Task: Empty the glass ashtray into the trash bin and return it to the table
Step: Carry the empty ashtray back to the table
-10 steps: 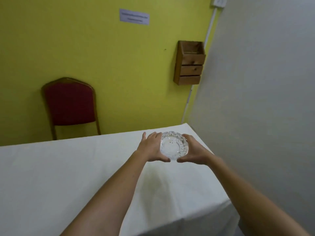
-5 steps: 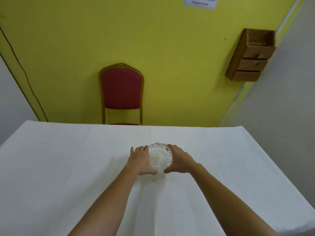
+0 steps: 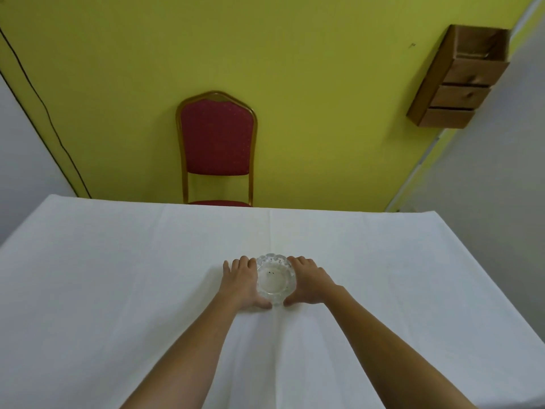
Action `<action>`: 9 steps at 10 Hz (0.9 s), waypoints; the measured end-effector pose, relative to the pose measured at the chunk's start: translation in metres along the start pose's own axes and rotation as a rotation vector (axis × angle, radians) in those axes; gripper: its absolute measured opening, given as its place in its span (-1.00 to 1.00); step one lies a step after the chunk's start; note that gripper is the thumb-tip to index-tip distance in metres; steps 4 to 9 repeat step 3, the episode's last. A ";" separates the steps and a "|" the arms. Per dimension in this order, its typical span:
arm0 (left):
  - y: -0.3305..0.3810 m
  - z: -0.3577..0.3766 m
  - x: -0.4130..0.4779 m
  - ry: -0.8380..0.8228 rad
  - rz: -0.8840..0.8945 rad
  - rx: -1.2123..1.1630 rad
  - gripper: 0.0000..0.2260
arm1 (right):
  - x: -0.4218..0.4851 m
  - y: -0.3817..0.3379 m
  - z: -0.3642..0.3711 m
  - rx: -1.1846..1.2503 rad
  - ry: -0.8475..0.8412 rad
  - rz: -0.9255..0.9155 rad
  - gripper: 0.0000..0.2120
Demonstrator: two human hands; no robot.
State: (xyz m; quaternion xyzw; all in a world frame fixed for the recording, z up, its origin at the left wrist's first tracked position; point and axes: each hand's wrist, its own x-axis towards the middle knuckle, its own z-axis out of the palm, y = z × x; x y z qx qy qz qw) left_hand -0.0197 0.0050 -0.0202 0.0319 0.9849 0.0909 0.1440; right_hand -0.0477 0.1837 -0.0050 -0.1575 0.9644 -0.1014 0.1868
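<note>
From the head camera, a glass ashtray (image 3: 275, 280) sits on the white-clothed worktop (image 3: 118, 290), roughly at its middle and a little toward the far edge. It is round, clear, with a scalloped cut-glass rim, and two tiny dark specks show in its bowl; otherwise the bowl looks clean.

The left hand (image 3: 242, 283) is cupped against the ashtray's left side, its fingers curved round the far rim and its thumb lying along the near rim, tip on the cloth. The right hand (image 3: 308, 283) mirrors it on the right side, fingers wrapped toward the far rim and thumb tucked in at the near rim. Both hands are half-closed around the glass and touching it, so the ashtray is held between them; the two thumbs nearly meet in front of it. Whether the ashtray's base presses the cloth or is just clear of it cannot be told. Both bare forearms reach in from the bottom of the view.

Beyond the worktop's far edge stands a red upholstered chair (image 3: 216, 137) with a gold frame, against a yellow wall (image 3: 295, 69). A small wooden drawer box (image 3: 460, 81) hangs on that wall at the upper right, near the corner with a grey wall (image 3: 501, 187). A thin black cable (image 3: 50, 125) runs down the wall at the left.
</note>
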 end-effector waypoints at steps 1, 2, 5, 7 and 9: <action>0.000 -0.002 -0.002 -0.009 0.007 0.018 0.00 | -0.003 -0.002 0.001 0.010 -0.016 0.024 -0.05; -0.001 -0.008 -0.004 -0.088 0.036 0.064 0.07 | -0.005 -0.003 -0.002 0.035 -0.069 0.024 -0.05; -0.002 -0.028 -0.006 -0.176 0.026 0.044 0.05 | -0.006 -0.005 -0.018 -0.005 -0.123 0.022 -0.01; -0.002 -0.028 -0.006 -0.176 0.026 0.044 0.05 | -0.006 -0.005 -0.018 -0.005 -0.123 0.022 -0.01; -0.002 -0.028 -0.006 -0.176 0.026 0.044 0.05 | -0.006 -0.005 -0.018 -0.005 -0.123 0.022 -0.01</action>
